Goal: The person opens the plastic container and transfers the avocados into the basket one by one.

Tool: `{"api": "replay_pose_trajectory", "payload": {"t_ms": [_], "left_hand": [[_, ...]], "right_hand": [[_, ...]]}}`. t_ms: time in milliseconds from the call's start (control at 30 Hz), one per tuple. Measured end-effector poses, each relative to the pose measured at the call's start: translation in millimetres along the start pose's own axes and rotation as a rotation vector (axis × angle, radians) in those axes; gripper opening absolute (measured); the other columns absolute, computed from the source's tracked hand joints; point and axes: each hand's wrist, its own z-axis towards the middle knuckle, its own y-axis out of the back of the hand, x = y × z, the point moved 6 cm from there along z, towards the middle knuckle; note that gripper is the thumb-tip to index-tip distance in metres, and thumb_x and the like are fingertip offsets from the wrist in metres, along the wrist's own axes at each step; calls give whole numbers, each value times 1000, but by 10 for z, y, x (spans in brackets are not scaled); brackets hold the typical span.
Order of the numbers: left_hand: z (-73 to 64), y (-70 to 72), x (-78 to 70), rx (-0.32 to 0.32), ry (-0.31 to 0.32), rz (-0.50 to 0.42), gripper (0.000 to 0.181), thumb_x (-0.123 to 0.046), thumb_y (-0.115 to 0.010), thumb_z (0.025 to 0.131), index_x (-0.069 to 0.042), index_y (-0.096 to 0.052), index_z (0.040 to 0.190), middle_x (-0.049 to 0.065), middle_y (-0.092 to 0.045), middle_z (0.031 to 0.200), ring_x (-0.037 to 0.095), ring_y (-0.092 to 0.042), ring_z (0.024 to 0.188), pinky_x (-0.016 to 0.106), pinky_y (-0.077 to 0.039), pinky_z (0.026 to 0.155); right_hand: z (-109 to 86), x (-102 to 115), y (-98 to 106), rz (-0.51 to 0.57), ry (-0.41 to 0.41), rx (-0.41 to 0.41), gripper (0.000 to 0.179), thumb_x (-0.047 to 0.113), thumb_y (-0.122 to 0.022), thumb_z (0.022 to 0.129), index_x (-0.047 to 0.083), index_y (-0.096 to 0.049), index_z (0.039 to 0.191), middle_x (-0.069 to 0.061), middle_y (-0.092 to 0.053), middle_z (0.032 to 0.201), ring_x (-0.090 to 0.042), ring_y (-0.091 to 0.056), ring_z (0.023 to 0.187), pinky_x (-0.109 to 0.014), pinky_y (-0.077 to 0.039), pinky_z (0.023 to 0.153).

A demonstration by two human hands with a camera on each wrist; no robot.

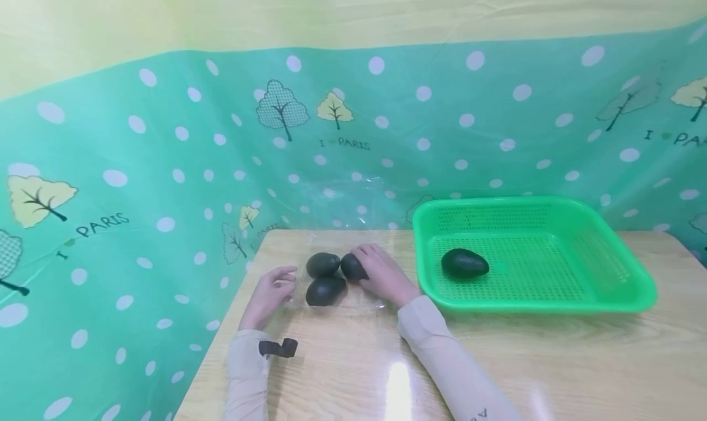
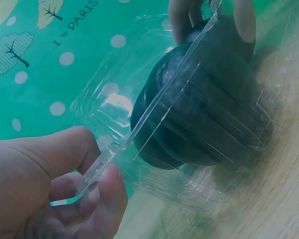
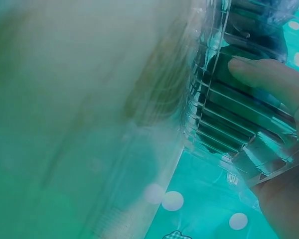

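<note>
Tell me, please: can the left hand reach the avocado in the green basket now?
Probably not easily: the left hand pinches the clear container, and the right hand blocks the direct way.

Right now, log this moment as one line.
left fingers: pinch clear box rim | right fingers: grip avocado in box | box: two other avocados | green basket: one avocado

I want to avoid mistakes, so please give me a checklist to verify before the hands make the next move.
1. Left hand pinches the edge of the clear ridged plastic box: ok.
2. Right hand holds one dark, egg-shaped avocado: ok.
3. That hold is firm enough for lifting: cannot tell.
4. Two other avocados lie inside the box: ok.
5. Green rectangular perforated plastic basket has free room beside its single avocado: ok.
</note>
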Motion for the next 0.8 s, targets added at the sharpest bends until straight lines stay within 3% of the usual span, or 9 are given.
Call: {"api": "replay_pose_trajectory", "payload": {"t_ms": [367,800], "left_hand": [[42,26,-20,-8,-6,10,50,0,-56,90,3,-50,140,27,-54,126,27,-62,89,28,-57,71],[16,17,19,4,-8,12,51,-2,-58,91,2,-48,141,27,-53,128,31,-63,91,26,-57,69]], "right_hand": [[40,9,80,-18,-14,-28,66,9,-84,74,6,-56,134,-10,-57,131,-26,-52,123,-38,-45,109],[-48,64,245,51,-56,-58,67,10,-84,73,11,-57,134,-6,-56,131,-24,-50,123,-39,-45,108]]}}
